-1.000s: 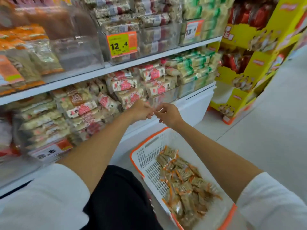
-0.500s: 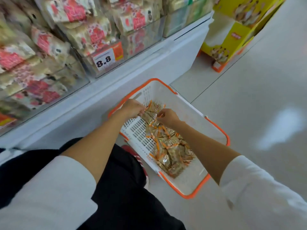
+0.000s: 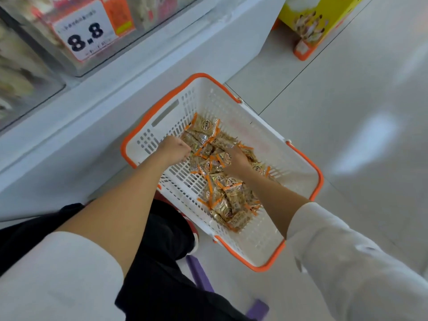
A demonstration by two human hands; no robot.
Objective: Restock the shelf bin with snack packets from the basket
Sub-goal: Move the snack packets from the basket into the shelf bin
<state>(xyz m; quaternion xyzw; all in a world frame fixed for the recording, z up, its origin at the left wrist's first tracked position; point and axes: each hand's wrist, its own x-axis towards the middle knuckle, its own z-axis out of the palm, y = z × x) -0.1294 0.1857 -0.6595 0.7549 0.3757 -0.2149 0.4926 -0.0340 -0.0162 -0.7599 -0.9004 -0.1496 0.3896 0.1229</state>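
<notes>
Tiled floor (image 3: 347, 158): pale, glossy, filling the right side of your view. White shelf base (image 3: 115, 100): runs slantwise across the upper left, just beside the basket. Your clothing: white sleeves on both arms, black trousers (image 3: 162, 251) below the left forearm. Basket (image 3: 266, 135): white perforated plastic with an orange rim, standing on the floor between the shelf base and your knees. Shelf bin (image 3: 58, 66): clear plastic, on the shelf above the basket, its contents blurred; a white and orange price label (image 3: 84, 31) reading 8.8 is fixed to its front. Yellow display stand (image 3: 324, 17): top right, on the floor, well apart from the basket. Snack packets (image 3: 222, 195): tan wrappers with orange ends, heaped loosely along the basket's bottom, all of them inside it. Left hand (image 3: 174, 149): inside the basket at the near edge of the heap, grip curled tight, seemingly pinching a packet. Right hand (image 3: 236, 159): pushed down among the packets at mid-heap, fingertips hidden, so you cannot tell whether its grip holds anything. Purple object (image 3: 199, 272): on the floor beside your trousers, partly hidden.
</notes>
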